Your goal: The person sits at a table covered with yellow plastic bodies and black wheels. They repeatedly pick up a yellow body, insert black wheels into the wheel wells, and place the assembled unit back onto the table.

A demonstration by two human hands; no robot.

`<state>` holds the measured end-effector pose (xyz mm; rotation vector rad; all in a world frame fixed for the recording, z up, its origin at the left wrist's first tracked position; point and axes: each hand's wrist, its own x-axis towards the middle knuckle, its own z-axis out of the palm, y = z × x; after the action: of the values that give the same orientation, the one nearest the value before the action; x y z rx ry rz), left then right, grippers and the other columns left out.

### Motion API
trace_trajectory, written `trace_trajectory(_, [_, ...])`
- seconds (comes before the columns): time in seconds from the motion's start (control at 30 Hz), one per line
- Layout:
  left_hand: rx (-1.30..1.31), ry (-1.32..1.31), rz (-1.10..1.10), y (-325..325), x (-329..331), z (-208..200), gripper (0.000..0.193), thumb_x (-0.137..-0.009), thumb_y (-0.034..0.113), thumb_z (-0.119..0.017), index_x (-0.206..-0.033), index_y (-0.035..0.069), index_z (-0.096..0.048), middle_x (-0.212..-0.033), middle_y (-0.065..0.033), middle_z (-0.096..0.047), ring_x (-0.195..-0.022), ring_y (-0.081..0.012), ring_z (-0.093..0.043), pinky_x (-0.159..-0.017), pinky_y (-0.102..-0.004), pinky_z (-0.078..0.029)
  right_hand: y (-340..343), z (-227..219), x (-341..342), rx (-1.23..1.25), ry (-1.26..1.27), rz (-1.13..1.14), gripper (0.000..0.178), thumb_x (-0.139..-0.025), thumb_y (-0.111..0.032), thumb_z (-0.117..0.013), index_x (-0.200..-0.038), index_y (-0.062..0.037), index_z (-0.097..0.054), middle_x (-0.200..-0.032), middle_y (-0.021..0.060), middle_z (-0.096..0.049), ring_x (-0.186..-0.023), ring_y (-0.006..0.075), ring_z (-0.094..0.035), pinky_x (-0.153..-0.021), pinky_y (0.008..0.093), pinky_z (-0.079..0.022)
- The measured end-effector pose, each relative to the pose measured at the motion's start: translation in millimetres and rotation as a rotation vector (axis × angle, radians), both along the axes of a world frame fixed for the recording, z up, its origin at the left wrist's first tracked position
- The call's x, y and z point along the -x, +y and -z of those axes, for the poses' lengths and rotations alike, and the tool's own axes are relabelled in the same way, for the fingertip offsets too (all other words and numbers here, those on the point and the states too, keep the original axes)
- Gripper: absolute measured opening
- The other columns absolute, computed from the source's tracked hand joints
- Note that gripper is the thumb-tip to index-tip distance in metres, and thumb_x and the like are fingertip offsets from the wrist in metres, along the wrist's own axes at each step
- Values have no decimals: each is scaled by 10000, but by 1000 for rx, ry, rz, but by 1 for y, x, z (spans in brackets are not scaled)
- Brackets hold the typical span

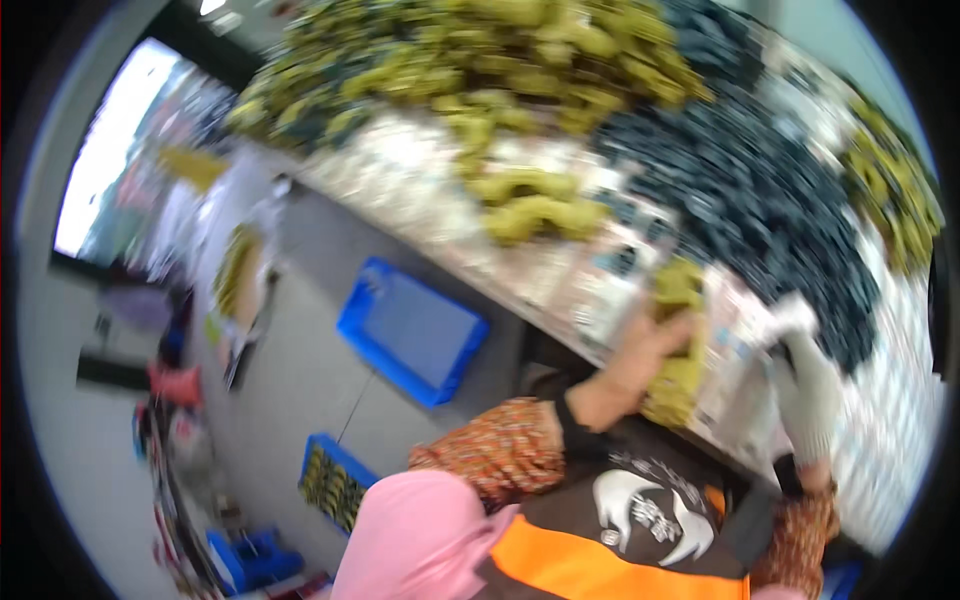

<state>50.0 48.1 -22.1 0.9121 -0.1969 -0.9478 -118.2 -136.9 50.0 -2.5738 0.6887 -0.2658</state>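
Note:
My left hand point(635, 365) is bare and closed around a long olive-yellow curved piece point(676, 382) at the front edge of the table. I cannot make out whether that piece is cloth, foam or rubber. My right hand point(806, 385) wears a white glove and is just right of it, low over the table, beside a heap of dark blue-grey pieces point(760, 200). Motion smears its fingers, so whether it holds anything does not show. Two loose olive-yellow curved pieces point(545, 218) lie farther off on the pale table covering point(480, 260).
A big heap of olive-yellow pieces point(500, 50) covers the far side of the table, with another point(890, 195) at the far right. On the floor at left are a blue tray point(365, 330) and a blue crate point(322, 440) holding dark and yellowish pieces.

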Motion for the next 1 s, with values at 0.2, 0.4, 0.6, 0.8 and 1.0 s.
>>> trace_trajectory(0.2, [37,62,48,-5,12,-4,335,-1072,308,-695,-1327,137,-560,-1067,-14,-685,-885,-129,-714,-738,-301,-626,34,5,14,-595,-268,156,244,-944,-42,-670,-1185,-16,-688,-977,168,-745,-882,254,-744,-815,367,-575])
trace_trajectory(0.4, [-7,-21,18,-7,22,-18,348,-1073,309,-695,-1335,138,-544,-1096,-6,-663,-937,-126,-707,-791,-307,-629,63,26,13,-578,-331,119,279,-948,-51,-709,-1224,-25,-681,-992,183,-760,-864,314,-773,-780,388,-593])
trace_trajectory(0.6, [-10,-146,-109,-12,23,-8,348,-1061,242,-715,-1335,121,-538,-1105,-8,-666,-943,-132,-704,-795,-313,-629,85,23,16,-550,-394,109,301,-945,-36,-711,-1243,-15,-670,-992,224,-751,-876,368,-773,-774,414,-601])
trace_trajectory(0.8, [4,-232,-141,-11,24,-2,501,-1042,116,-727,-1451,98,-439,-1214,-33,-621,-1040,-116,-652,-897,-301,-592,88,27,19,-478,-405,75,344,-936,-11,-686,-1277,-9,-643,-978,230,-746,-883,421,-753,-761,448,-595])
trace_trajectory(1.0, [33,-418,-158,-16,32,-5,718,-996,16,-750,-1577,100,-336,-1389,-53,-569,-1208,-149,-615,-1023,-312,-549,92,24,26,-604,-264,51,360,-911,30,-621,-1269,-8,-632,-967,265,-735,-871,473,-731,-750,493,-587])
